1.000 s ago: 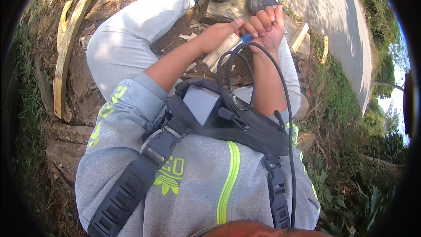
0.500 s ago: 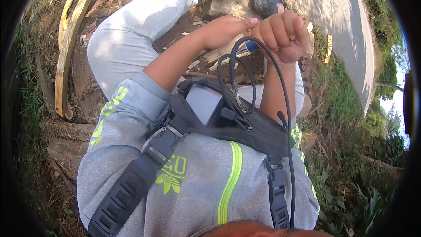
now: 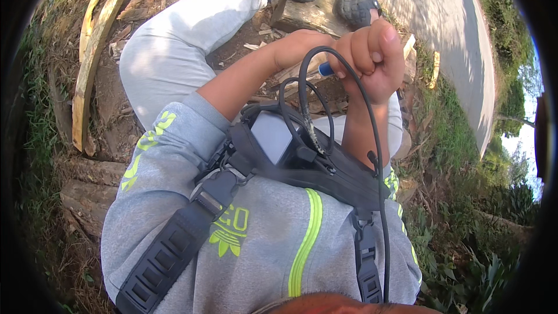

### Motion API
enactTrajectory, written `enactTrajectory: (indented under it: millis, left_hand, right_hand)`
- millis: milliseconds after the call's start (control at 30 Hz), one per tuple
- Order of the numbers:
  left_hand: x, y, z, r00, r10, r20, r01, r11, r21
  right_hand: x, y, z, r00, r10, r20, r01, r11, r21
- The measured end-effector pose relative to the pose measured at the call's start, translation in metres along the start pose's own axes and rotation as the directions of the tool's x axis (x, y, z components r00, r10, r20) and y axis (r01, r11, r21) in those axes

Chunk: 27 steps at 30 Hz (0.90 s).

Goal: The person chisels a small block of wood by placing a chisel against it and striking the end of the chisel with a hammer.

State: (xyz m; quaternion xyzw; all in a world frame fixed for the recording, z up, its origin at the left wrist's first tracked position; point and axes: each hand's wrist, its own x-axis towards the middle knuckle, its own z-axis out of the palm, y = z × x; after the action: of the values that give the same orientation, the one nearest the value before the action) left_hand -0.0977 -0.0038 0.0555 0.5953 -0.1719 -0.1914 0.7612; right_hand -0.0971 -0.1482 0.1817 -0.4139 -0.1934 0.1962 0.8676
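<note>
Apparently, the main risk lies in how close the two hands are. The right hand [image 3: 372, 61] has its fingers curled around a blue handle [image 3: 325, 69], whose end pokes out just beside the left hand [image 3: 305, 46]; a slipping grip could jab it. What the handle belongs to is hidden, and I cannot tell whether the left hand's fingers are open or closed. A black cable [image 3: 383, 221] loops in front of the hands (an easy thing to snag), and a tug on it could spoil the grip. The pale piece of wood [image 3: 290, 74] below them could shift if pressed.

The ground is brown soil [image 3: 109, 119] littered with wood chips [image 3: 254, 46], likely poor footing for loose pieces. A wooden block [image 3: 311, 17] lies by the shoes [image 3: 353, 1], split strips [image 3: 87, 81] at left; outdoors, a sunlit road [image 3: 447, 29] curves past grass [image 3: 453, 116] at right.
</note>
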Motion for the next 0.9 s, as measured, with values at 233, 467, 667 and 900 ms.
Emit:
enactTrajectory:
  millis: [233, 467, 667, 900]
  left_hand:
    - [0.003, 0.023, 0.000, 0.821, 0.158, -0.549, 0.064, 0.930, 0.362]
    - [0.012, -0.018, -0.043, 0.724, -0.228, -0.651, -0.048, 0.925, -0.377]
    - [0.009, -0.022, -0.055, 0.786, -0.341, -0.517, -0.164, 0.690, -0.705]
    - [0.006, 0.005, -0.015, 0.736, -0.008, -0.677, -0.007, 1.000, -0.019]
  right_hand:
    - [-0.009, 0.002, 0.019, 0.964, -0.145, -0.221, 0.066, 0.941, -0.331]
    - [-0.021, -0.035, 0.019, 0.972, -0.234, -0.004, 0.234, 0.972, 0.015]
    - [-0.057, -0.084, -0.052, 0.888, -0.370, -0.274, -0.155, 0.320, -0.935]
    - [-0.090, -0.051, -0.080, 0.888, -0.164, -0.430, -0.459, -0.254, -0.851]
